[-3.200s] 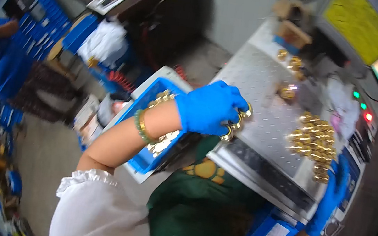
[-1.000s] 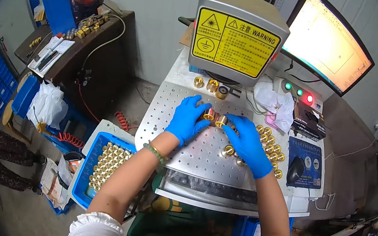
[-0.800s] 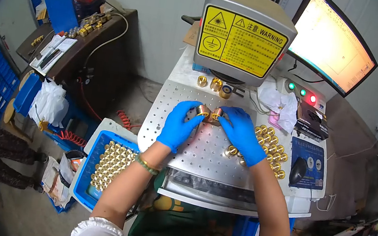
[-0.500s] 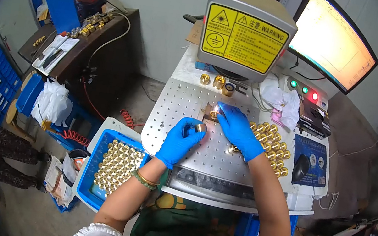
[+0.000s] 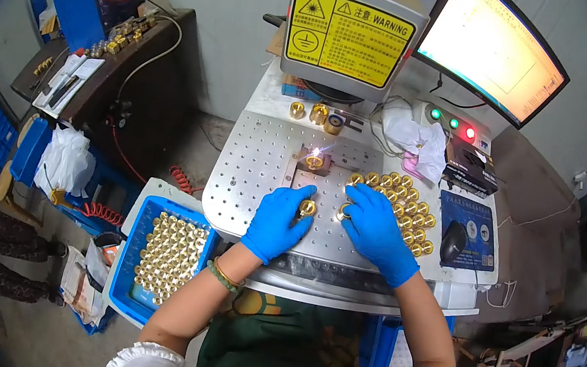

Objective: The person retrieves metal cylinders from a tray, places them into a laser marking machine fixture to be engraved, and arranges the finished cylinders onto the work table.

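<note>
My left hand (image 5: 278, 220), in a blue glove, pinches a brass ring fitting (image 5: 307, 207) between thumb and fingers over the perforated metal plate (image 5: 250, 170). My right hand (image 5: 381, 233), gloved too, has its thumb and fingertips closed round another brass fitting (image 5: 343, 211) at the left edge of the group of brass fittings (image 5: 410, 209). Behind both hands a further brass fitting (image 5: 314, 162) sits in a small holder block, with a bright spark of light at its top. The marking machine's head (image 5: 352, 30) with a yellow warning label hangs above the plate.
Three loose rings (image 5: 320, 114) stand at the plate's back. To the right are a mouse (image 5: 453, 240), a black box (image 5: 471, 166) and a lit monitor (image 5: 496, 50). A blue tray (image 5: 120, 264) of brass fittings stands lower left. Another person's legs (image 5: 10, 252) show at far left.
My right hand has left the holder block and moved toward me, to a fitting beside the group. A bright spark now shows at the block. My left hand still holds its fitting. The view has shifted.
</note>
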`<state>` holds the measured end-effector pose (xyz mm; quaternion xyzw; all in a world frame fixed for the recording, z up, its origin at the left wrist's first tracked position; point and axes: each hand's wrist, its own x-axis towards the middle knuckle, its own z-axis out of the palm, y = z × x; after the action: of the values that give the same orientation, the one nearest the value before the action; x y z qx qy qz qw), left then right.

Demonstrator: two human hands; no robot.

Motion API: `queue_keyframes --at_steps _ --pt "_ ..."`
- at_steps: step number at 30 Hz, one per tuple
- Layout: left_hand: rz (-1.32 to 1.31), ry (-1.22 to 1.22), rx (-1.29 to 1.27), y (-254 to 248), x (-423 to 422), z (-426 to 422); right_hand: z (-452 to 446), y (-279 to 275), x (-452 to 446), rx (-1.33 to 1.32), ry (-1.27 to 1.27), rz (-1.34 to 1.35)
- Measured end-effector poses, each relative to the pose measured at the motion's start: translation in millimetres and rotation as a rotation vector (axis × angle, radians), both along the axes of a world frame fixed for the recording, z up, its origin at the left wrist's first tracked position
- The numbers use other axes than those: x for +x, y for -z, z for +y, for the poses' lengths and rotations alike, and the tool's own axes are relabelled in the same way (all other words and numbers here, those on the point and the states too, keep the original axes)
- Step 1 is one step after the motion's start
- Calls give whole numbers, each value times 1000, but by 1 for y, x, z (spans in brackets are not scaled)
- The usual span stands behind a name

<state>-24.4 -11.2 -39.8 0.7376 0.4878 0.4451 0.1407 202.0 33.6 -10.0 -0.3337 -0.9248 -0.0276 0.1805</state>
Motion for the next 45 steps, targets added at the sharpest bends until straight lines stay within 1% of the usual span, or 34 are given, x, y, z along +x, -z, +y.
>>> queue_keyframes --at_steps 2,4,5,7,8,9,10,11,12,14,16,17,19,21,25,26,28,30,32,34,35,37,38,40,41,43,44,45 --pt "0 -2 -15 -7 -1 -3 2 -1 -1 15 -1 -4" --pt "-41 -59 168 -16 0 -7 3 -7 -4 -311 -67 360" --pt "-38 -61 169 -21 4 -8 3 -12 -6 -310 -69 362" --pt "-720 234 -435 -35 13 -14 1 -26 -10 -718 -135 616" --pt "-832 338 -574 -46 12 -12 1 -29 -11 -719 -137 615" --pt "-832 337 -572 -51 14 -12 0 -31 -13 -738 -154 654" --pt "-918 350 -626 -54 15 -11 0 -35 -15 -756 -171 694" --pt "-1003 365 -681 -55 17 -9 -2 -40 -17 -754 -170 695" --pt "-1002 368 -682 -56 19 -7 -3 -46 -20 -709 -136 696" --pt "-1148 266 -710 -57 21 -3 -7 -54 -26 -665 -97 697" --pt "-1181 248 -723 -51 22 3 -9 -57 -31 -456 -43 565" --pt "-1214 225 -730 -47 22 6 -7 -57 -33 -452 -37 566" --pt "-1231 228 -729 -43 22 10 0 -55 -36 -274 -54 467" --pt "-1280 180 -699 -43 21 12 2 -58 -41 -250 -62 447" --pt "-1293 153 -687 -41 19 17 10 -58 -44 -217 -43 358" --pt "-1264 168 -672 -41 17 18 13 -57 -44 -217 -46 358" --pt "-1237 177 -651 -43 13 20 23 -53 -42 -537 -61 562" --pt "-1107 134 -632 -47 3 21 33 -47 -36 -509 -41 550" --pt "-1059 92 -587 -45 -7 26 43 -43 -31 -480 -21 542" --pt "-963 42 -546 -39 -18 34 47 -40 -28 -601 50 530" --pt "-964 38 -544 -32 -22 40 48 -40 -29 -603 46 529" --pt "-797 76 -383 -21 -26 51 48 -42 -32 -543 71 546" --pt "-796 74 -381 -19 -28 54 50 -39 -32 -543 69 546" --pt "-548 18 -414 -17 -30 60 57 -30 -32 -411 45 527" --pt "-547 16 -414 -14 -30 63 59 -28 -32 -412 43 528" --pt "-303 -40 -247 -5 -31 67 62 -25 -32 -356 59 460" --pt "-300 -50 -249 2 -33 72 62 -24 -33 -362 50 462" --pt "-211 -52 -167 8 -35 77 61 -25 -33 -369 50 469"
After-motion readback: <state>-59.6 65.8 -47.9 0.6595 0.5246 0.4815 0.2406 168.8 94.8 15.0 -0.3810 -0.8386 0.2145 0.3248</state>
